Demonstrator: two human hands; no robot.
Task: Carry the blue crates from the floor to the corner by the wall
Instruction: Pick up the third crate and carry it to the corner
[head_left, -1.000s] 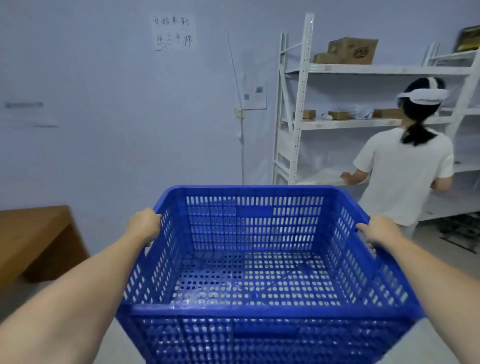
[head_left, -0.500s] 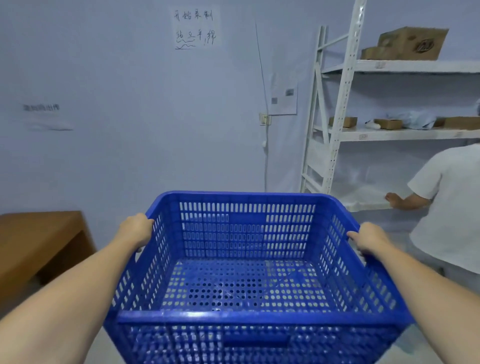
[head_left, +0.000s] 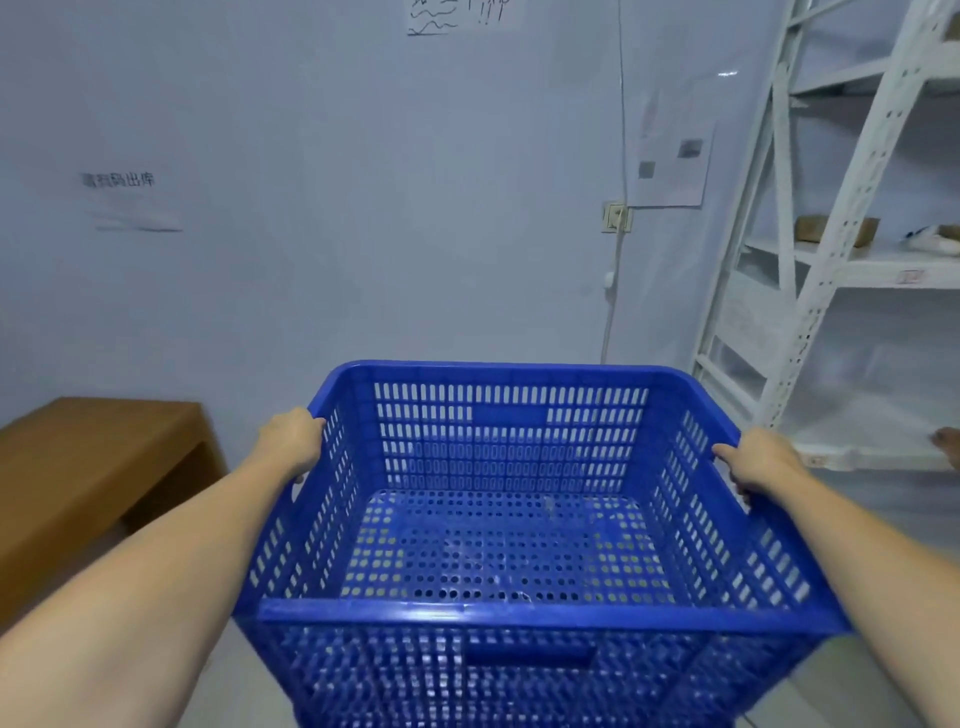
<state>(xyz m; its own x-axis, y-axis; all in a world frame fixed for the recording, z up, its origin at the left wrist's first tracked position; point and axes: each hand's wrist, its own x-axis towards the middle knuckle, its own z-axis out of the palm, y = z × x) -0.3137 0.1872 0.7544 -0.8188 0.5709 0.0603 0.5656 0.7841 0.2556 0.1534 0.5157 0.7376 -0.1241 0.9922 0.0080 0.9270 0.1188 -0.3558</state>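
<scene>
The crate (head_left: 498, 519) was gripped by both hands, left (head_left: 291, 441) and right (head_left: 753, 462), mid-carry; lowering by the wall (head_left: 363, 208) at 12 o'clock was called for.

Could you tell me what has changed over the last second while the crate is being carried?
The view has swung left and moved closer to the wall: the white shelving has slid to the right edge, the person in the white shirt has almost left the picture, and the wooden bench shows more. Unchanged: the left hand and right hand still grip the blue crate, which is still empty.
</scene>
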